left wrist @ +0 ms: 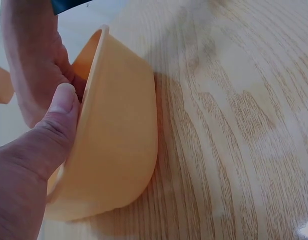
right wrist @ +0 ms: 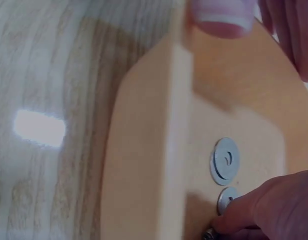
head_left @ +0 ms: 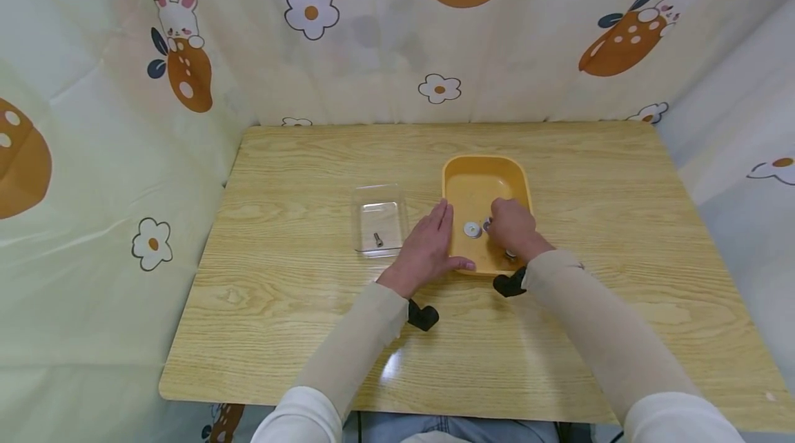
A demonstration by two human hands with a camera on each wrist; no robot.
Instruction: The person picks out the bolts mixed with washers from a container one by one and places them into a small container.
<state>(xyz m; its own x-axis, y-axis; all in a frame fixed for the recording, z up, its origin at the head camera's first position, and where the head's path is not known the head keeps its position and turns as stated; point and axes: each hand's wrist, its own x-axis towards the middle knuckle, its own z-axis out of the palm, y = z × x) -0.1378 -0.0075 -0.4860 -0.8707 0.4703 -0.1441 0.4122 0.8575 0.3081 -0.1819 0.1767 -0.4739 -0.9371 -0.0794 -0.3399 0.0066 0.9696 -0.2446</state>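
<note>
An orange plastic tray stands on the table with metal washers in it. My left hand rests along its left side, fingers straight, while the thumb lies over the near rim. Inside the tray my right hand has curled fingers at a small metal washer, which they appear to pinch; the fingertips are partly hidden. Just left of it lies a larger washer, seemingly stacked on another. A small dark metal piece shows below the right hand, its kind unclear.
To the left of the orange tray stands a clear plastic box, with a small metal bolt inside. The wooden table is bordered at the back and sides by patterned curtain cloth.
</note>
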